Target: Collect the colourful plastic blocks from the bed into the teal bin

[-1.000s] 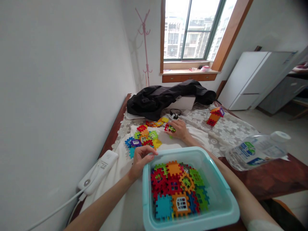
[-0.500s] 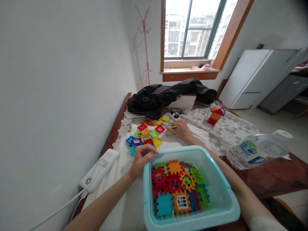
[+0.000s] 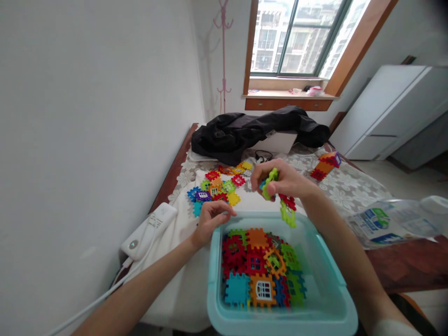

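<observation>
Dark heaped garment, pink coat stand, window (pale buildings beyond), white fridge, clear bottle, power strip

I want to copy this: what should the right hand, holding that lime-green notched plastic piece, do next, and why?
Probably move the right hand over the pale-turquoise rectangular plastic tub and release the lime-green notched plastic piece: the hand is near the tub's far edge, and similar notched pieces lie inside.

The left forearm slants inward from the lower left, its left hand palm down with fingers loosely curved, thumb near the index finger. The right forearm reaches farther forward; the right hand bends its fingers downward in a pinching grip.
</observation>
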